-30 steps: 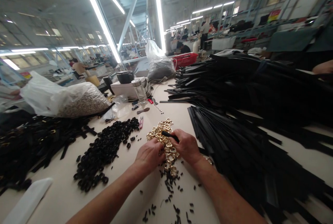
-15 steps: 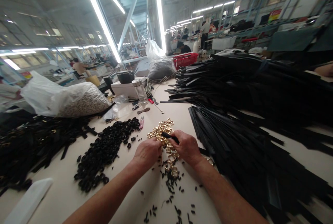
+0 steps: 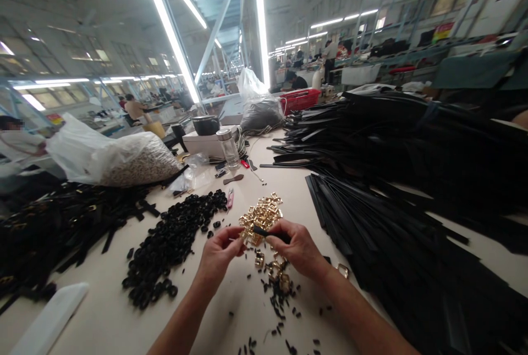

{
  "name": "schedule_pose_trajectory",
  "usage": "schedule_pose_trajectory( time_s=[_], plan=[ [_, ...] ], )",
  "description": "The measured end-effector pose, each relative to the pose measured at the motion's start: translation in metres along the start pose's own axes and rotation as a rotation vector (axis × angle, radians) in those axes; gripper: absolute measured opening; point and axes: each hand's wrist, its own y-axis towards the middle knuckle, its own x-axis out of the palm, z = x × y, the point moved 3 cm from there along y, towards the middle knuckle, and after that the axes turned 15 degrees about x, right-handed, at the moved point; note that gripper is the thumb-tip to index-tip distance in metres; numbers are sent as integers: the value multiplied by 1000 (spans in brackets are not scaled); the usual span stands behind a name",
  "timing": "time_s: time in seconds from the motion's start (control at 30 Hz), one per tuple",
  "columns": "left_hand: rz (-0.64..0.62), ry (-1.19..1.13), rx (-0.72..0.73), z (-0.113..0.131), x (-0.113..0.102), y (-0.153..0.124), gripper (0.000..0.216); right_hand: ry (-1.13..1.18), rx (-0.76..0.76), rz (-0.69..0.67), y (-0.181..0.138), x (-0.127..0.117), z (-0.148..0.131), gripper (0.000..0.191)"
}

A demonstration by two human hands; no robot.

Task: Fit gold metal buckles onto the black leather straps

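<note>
My left hand [image 3: 220,253] pinches a small gold buckle [image 3: 245,236] between thumb and fingertips. The fingers of my right hand [image 3: 297,249] are closed on a black strap [image 3: 259,231], whose end points left at the buckle. Whether strap and buckle touch I cannot tell. Just beyond both hands lies a heap of gold buckles [image 3: 264,211], and a few more lie between my wrists. Small black bits [image 3: 280,305] are scattered in front of me. Left of my left hand spreads a pile of black loops [image 3: 165,239].
Long black straps [image 3: 350,217] cover the right side of the table. Further back stand a glass bottle [image 3: 229,151], a dark pot [image 3: 206,124] and a filled plastic bag [image 3: 136,160]. Pink thread snips [image 3: 230,199] lie near the loops. Other people work in the background.
My left hand has drawn back from the buckle heap and now has a buckle in its fingertips, close to the strap end. My right hand still holds the strap. The view has shifted slightly.
</note>
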Motion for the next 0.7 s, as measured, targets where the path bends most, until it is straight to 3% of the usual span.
schedule_pose_trajectory(
  time_s=[0.17, 0.53, 0.7],
  plan=[
    [75, -64, 64, 0, 1, -2, 31, 139, 98, -196, -6, 15, -1, 11],
    [77, -57, 207, 3, 6, -8, 21, 321, 197, -234, -5, 23, 3, 14],
    [41, 9, 420, 7, 8, -12, 9, 391, 241, -229, -5, 25, 5, 17]
  ],
)
